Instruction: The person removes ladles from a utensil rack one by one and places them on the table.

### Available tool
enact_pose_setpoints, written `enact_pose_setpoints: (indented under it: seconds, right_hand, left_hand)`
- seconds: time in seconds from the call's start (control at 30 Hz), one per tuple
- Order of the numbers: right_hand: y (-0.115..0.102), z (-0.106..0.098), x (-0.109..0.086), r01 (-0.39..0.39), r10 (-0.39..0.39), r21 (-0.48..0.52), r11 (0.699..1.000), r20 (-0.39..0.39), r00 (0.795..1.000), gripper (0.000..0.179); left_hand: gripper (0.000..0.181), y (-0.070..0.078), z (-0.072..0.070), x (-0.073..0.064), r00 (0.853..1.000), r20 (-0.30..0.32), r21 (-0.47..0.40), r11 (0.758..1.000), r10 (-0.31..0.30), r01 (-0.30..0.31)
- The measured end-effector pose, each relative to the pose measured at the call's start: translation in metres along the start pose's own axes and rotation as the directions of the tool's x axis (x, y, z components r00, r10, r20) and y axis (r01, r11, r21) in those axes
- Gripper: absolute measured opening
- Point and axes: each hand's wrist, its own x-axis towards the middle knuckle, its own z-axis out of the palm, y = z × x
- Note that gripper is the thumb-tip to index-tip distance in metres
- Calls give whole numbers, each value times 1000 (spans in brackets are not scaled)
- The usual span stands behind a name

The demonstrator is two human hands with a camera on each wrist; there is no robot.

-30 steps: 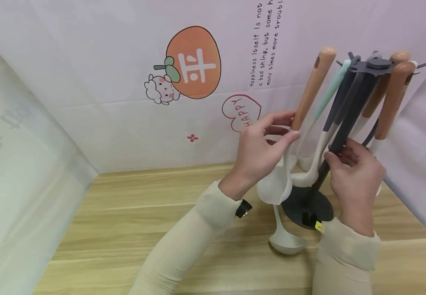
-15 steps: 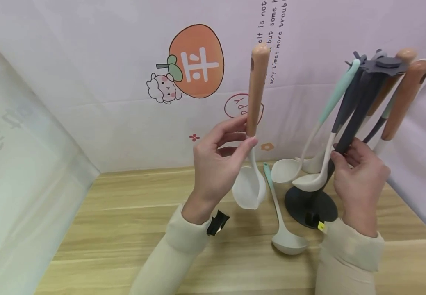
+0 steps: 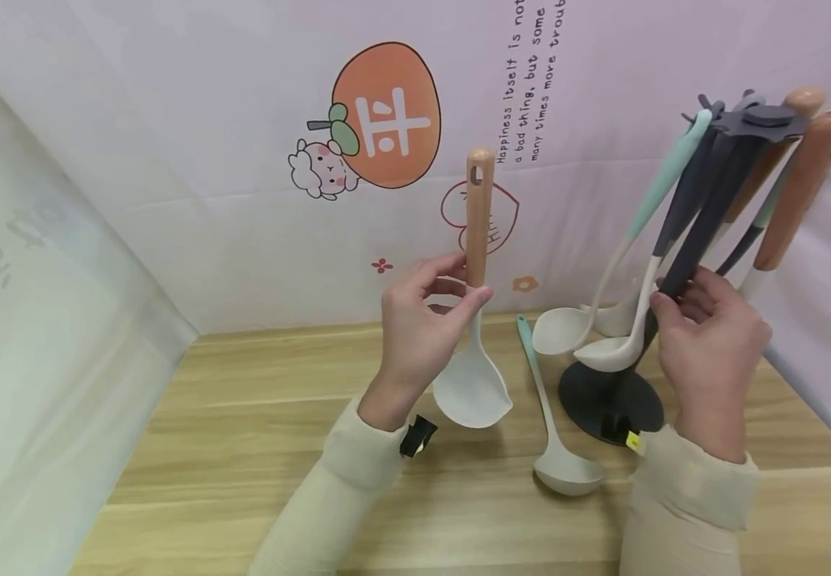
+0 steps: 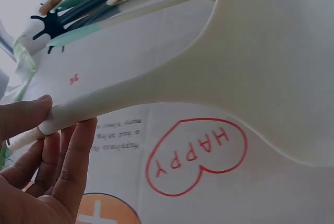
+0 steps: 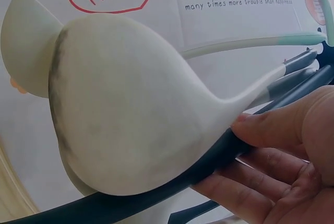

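Note:
My left hand [image 3: 418, 324] pinches a ladle [image 3: 471, 392] with a wooden handle and a white spouted bowl, where the handle meets the white neck. Held upright, it hangs above the table, left of a dark utensil stand [image 3: 609, 408]. In the left wrist view, thumb and fingers [image 4: 73, 166] hold the ladle's neck [image 4: 104, 101]. My right hand [image 3: 713, 344] grips the stand's pole. Around that pole hang several utensils, among them a mint-handled ladle [image 3: 667, 176] and a navy-handled ladle [image 3: 613, 352]. The navy one's bowl [image 5: 130, 109] fills much of the right wrist view.
Another mint-handled ladle [image 3: 566, 468] lies on the wooden table [image 3: 242, 448] between my arms, in front of the stand. A printed cloth [image 3: 228, 248] hangs behind the table. More wooden-handled utensils [image 3: 804, 192] hang at the stand's right side.
The wooden-handled ladle has moved left, away from the stand, in my left hand. Since half a second ago it has dropped slightly and turned. My right hand stays on the pole.

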Motion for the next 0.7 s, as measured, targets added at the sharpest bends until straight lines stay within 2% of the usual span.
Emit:
enact_pose_setpoints:
  seconds: [0.27,0.43,0.57,0.7]
  right_hand:
    - [1,-1,1,-18,18,-14,1000,6,1000,37]
    - [1,-1,0,-19,19,-9,1000,19,1000,37]
    - [2,-1,0,-19,19,4,1000,18,1000,37]
    - [3,-1,0,-5,5,10,1000,8,1000,36]
  left_hand:
    - [34,-25,10,0,998,24,60,997,-56,55]
    - [29,-42,16,1,992,39,75,990,-122,119]
    - [23,-55,20,0,976,66,70,977,-207,203]
    - [21,-67,26,-2,949,92,68,953,-301,295]
